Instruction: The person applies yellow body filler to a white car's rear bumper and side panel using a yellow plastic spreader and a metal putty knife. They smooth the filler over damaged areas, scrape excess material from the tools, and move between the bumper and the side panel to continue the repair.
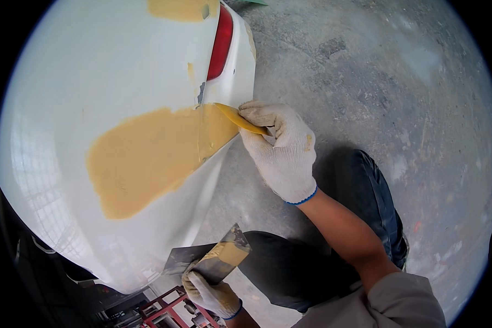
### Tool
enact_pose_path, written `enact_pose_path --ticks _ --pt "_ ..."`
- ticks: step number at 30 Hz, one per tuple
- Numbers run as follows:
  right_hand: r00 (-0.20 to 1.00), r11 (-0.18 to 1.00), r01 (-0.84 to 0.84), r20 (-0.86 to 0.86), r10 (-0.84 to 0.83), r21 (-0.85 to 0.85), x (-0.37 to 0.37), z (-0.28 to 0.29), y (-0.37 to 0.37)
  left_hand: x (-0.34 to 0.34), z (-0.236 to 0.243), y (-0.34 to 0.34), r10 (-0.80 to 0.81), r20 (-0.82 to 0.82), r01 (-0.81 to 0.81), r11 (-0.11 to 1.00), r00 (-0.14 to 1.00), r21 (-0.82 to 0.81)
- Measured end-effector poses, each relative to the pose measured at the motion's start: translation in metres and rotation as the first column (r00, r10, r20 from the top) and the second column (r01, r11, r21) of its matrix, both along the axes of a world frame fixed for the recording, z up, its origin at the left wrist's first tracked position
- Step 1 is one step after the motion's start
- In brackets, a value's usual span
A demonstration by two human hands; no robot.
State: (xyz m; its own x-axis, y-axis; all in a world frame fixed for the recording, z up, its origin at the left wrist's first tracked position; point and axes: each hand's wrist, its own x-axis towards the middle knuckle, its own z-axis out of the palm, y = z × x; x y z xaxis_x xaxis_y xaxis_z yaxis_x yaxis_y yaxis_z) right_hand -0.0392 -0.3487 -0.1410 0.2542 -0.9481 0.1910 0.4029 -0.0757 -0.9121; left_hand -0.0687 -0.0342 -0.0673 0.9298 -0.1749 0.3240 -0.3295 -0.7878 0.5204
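My right hand point(281, 147), in a white knit glove with a blue cuff, pinches a thin yellow putty spreader point(236, 119). The spreader's edge meets a yellow putty patch point(147, 158) on the white car bumper point(60, 82), close to a panel seam. Low in the picture, my left hand point(213, 298), gloved too, grips a putty scraper point(218, 266) whose blade carries a block of yellow putty. A dark flat plate point(185, 259) juts out to the left by the same hand; whether it is a second scraper I cannot tell.
A red light or reflector point(222, 46) is set in the bumper above the patch. Another putty area point(180, 9) lies at the top. My bent knees point(374, 191) are close to my right arm. Below left stands a red metal frame point(172, 311). Grey concrete floor point(355, 71) spreads to the right.
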Motion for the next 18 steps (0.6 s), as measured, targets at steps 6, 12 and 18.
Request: enact_pose_path --ticks 6,12,18 --pt "1.0 0.998 -0.013 -0.021 0.012 -0.058 0.003 0.015 0.021 -0.002 0.001 0.002 0.003 0.015 -0.005 0.993 1.0 0.122" --pt "1.0 0.934 -0.004 0.026 0.014 -0.358 0.001 -0.026 0.047 -0.001 0.005 -0.028 0.087 -0.055 -0.092 0.992 0.995 -0.083" --pt "0.995 0.992 -0.061 0.072 0.069 -0.114 -0.027 -0.052 0.031 -0.003 0.007 -0.064 0.171 -0.033 -0.168 0.882 0.985 -0.439"
